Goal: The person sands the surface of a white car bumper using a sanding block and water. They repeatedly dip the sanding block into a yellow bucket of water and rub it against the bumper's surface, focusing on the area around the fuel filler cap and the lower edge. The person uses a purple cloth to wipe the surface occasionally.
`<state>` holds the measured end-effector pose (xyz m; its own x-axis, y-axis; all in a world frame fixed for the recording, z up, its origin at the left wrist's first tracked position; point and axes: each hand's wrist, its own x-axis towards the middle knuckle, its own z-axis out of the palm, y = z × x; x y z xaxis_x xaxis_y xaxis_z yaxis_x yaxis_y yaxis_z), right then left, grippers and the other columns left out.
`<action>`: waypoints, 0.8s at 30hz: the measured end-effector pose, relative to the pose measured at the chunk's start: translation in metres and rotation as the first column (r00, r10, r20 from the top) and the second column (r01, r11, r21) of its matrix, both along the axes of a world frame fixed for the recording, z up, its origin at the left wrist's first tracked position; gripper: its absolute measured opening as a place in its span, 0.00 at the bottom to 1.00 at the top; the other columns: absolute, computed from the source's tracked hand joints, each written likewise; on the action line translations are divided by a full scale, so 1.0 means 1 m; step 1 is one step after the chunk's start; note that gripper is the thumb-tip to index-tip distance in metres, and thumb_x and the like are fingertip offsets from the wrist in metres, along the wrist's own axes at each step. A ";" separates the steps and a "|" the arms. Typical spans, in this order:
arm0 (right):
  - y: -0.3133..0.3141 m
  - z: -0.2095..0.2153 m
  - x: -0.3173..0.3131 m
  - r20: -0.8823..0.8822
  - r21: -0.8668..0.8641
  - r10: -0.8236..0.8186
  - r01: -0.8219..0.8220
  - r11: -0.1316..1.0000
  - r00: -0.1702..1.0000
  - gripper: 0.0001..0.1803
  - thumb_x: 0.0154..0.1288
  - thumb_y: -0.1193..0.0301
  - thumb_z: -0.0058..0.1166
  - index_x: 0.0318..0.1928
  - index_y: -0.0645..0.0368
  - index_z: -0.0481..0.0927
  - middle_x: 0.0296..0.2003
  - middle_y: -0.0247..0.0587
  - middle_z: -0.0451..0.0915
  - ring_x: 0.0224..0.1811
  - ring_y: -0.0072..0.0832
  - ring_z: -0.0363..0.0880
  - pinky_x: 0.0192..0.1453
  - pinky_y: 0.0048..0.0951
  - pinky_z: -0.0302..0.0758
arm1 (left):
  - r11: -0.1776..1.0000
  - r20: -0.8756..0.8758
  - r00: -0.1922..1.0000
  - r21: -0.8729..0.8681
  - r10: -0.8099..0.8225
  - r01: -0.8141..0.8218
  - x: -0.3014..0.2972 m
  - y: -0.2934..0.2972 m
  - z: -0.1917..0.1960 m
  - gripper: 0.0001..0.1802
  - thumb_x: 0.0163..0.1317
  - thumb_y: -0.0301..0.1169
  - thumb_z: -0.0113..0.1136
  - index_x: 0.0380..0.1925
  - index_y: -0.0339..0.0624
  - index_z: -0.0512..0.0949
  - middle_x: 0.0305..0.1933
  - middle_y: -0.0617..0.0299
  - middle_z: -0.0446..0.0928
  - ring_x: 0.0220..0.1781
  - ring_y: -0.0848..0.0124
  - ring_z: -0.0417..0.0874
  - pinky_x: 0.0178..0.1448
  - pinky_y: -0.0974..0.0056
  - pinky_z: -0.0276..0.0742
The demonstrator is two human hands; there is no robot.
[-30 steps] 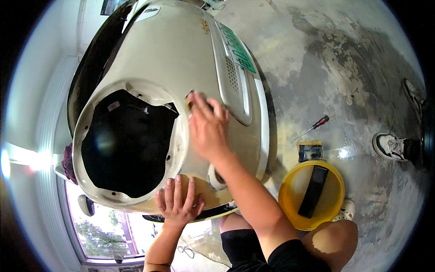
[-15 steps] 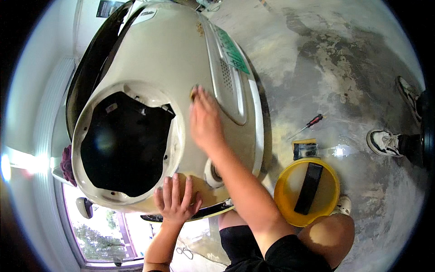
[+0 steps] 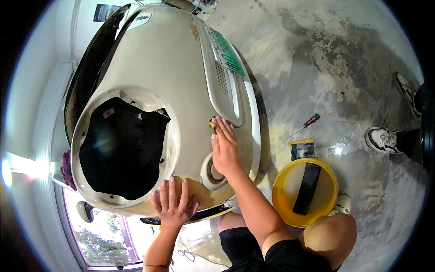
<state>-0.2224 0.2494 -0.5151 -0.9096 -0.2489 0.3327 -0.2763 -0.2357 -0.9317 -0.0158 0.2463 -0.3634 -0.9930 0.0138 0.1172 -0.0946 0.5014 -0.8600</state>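
My right hand [image 3: 225, 152] presses on the beige car body [image 3: 181, 59], beside the recessed panel that carries the green number plate. Under its fingertips peeks a small yellow and dark sanding pad [image 3: 212, 125], mostly hidden by the hand. My left hand [image 3: 174, 205] lies flat on the bodywork with its fingers spread, just below the large round lamp opening [image 3: 124, 149]. Between the two hands sits a smaller round recess [image 3: 214, 173] in the bumper.
A yellow bucket [image 3: 278, 199] of cloudy water stands by my knee, with a long black block [image 3: 307, 188] in it. Beyond its rim lie a dark, yellow-edged pad [image 3: 302, 149] and a red-and-black screwdriver [image 3: 311, 120]. Another person's shoes [image 3: 383, 139] are at the right.
My right hand has moved down and to the right over the car body, away from the lamp opening's upper edge. The left hand has stayed in its place.
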 end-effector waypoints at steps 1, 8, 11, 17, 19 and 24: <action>0.002 0.001 0.000 -0.002 0.005 0.001 -0.001 1.000 1.000 0.25 0.80 0.68 0.44 0.71 0.67 0.71 0.71 0.57 0.71 0.78 0.52 0.63 0.84 0.55 0.53 | 1.000 0.005 1.000 -0.003 -0.003 0.003 0.002 0.000 -0.001 0.33 0.64 0.55 0.55 0.66 0.56 0.81 0.73 0.49 0.75 0.77 0.49 0.70 0.83 0.39 0.49; -0.013 0.003 -0.009 0.001 0.019 0.014 -0.014 1.000 1.000 0.24 0.81 0.68 0.43 0.69 0.67 0.73 0.71 0.59 0.71 0.76 0.53 0.67 0.81 0.58 0.56 | 1.000 0.001 1.000 -0.002 0.028 -0.028 0.003 -0.001 -0.004 0.31 0.68 0.55 0.52 0.65 0.56 0.82 0.72 0.48 0.75 0.77 0.49 0.70 0.83 0.39 0.48; -0.012 0.008 -0.012 -0.011 0.035 -0.035 0.035 0.999 0.999 0.24 0.80 0.68 0.43 0.67 0.70 0.73 0.69 0.61 0.72 0.75 0.54 0.67 0.81 0.59 0.57 | 1.000 -0.007 1.000 0.000 0.005 -0.005 -0.003 0.002 -0.004 0.31 0.68 0.56 0.52 0.65 0.56 0.82 0.72 0.48 0.75 0.77 0.49 0.70 0.82 0.39 0.48; -0.031 0.050 -0.051 0.008 0.096 -0.036 0.035 0.995 0.999 0.23 0.78 0.68 0.45 0.64 0.74 0.74 0.64 0.64 0.74 0.73 0.55 0.68 0.80 0.59 0.58 | 1.000 -0.001 1.000 0.004 0.028 -0.028 0.001 -0.001 -0.003 0.31 0.67 0.56 0.54 0.64 0.56 0.82 0.71 0.48 0.76 0.76 0.49 0.71 0.82 0.38 0.49; -0.017 0.048 -0.025 -0.004 0.142 -0.092 0.092 0.986 0.996 0.22 0.78 0.68 0.46 0.62 0.75 0.74 0.62 0.64 0.75 0.71 0.55 0.70 0.79 0.59 0.59 | 1.000 0.005 1.000 0.000 0.019 -0.019 0.003 0.002 -0.003 0.31 0.67 0.55 0.54 0.64 0.56 0.82 0.71 0.48 0.76 0.76 0.49 0.71 0.82 0.38 0.48; -0.045 0.053 -0.068 0.042 0.096 -0.095 0.091 0.991 0.995 0.24 0.77 0.69 0.47 0.63 0.77 0.74 0.63 0.68 0.75 0.70 0.59 0.71 0.79 0.60 0.59 | 1.000 0.001 1.000 0.017 0.014 -0.014 -0.001 0.000 -0.006 0.31 0.65 0.55 0.55 0.63 0.55 0.83 0.71 0.48 0.76 0.76 0.49 0.71 0.83 0.39 0.48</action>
